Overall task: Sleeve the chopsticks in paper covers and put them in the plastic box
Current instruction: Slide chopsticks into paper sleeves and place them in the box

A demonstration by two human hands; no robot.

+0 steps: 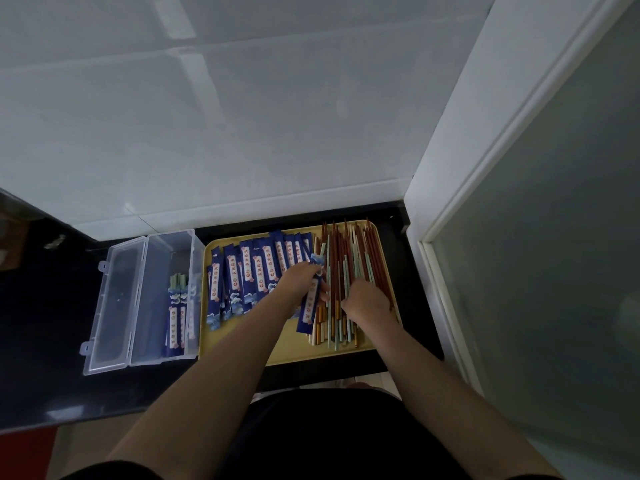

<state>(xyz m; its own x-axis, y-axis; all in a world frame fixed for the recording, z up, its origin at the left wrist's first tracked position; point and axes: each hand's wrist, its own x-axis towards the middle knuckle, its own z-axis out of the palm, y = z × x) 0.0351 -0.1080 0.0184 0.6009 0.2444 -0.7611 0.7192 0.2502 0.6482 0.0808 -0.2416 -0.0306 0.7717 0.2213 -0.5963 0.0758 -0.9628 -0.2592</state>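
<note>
A yellow tray (349,349) holds a fan of blue paper covers (249,268) on its left half and a heap of loose chopsticks (349,258), brown, pale green and cream, on its right half. My left hand (301,280) grips one blue paper cover (311,303) that hangs down over the tray's middle. My right hand (367,301) rests knuckles-up on the chopstick heap, fingers curled into it; what it grips is hidden. A clear plastic box (156,244) stands open left of the tray with sleeved chopsticks (178,306) inside.
The box's hinged lid (114,306) lies flat to its left on the black counter (45,341). A white tiled wall rises behind the tray. A white-framed glass door (519,237) stands close on the right.
</note>
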